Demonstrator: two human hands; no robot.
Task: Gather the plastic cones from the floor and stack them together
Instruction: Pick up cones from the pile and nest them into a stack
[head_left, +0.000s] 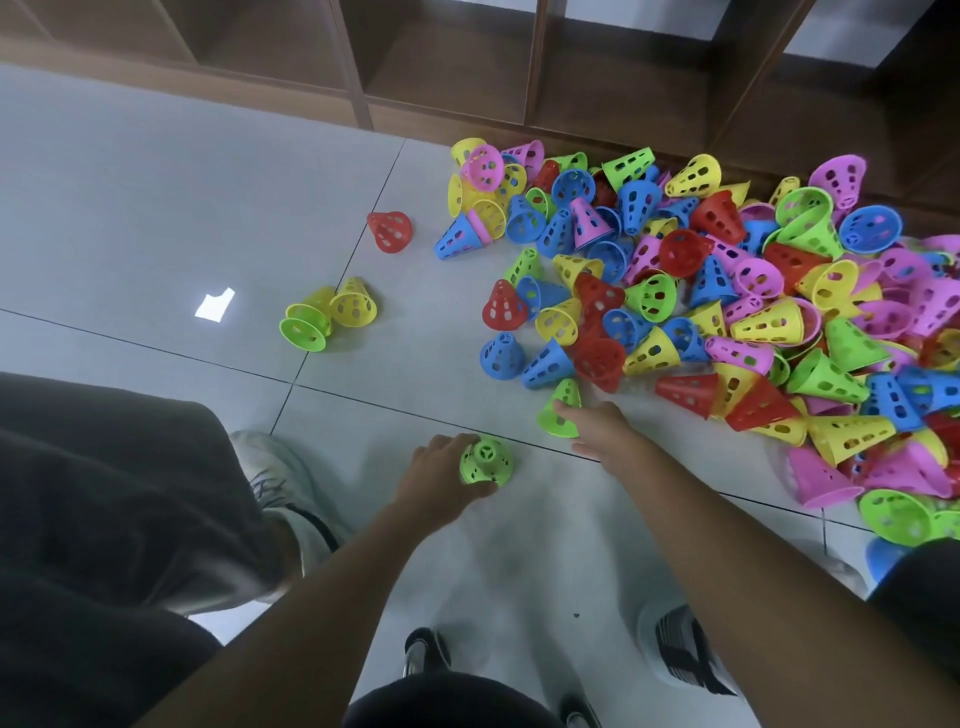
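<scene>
A big heap of perforated plastic cones (727, 291) in red, blue, yellow, green and pink covers the floor at the right. My left hand (441, 475) wraps around an upright green cone stack (485, 461) standing on the tile in front of me. My right hand (597, 426) reaches to the heap's near edge, its fingers touching a single green cone (563, 410) that stands there. Whether the fingers grip that cone is unclear. Away from the heap lie a red cone (390, 231) and a yellow and green cluster (327, 317).
Brown wooden shelving (441, 62) runs along the wall behind the heap. A second person's dark-trousered leg and white shoe (280, 499) stand at my left. My own striped shoe (680, 654) is at the bottom right. Grey floor tiles (156, 208) stretch left.
</scene>
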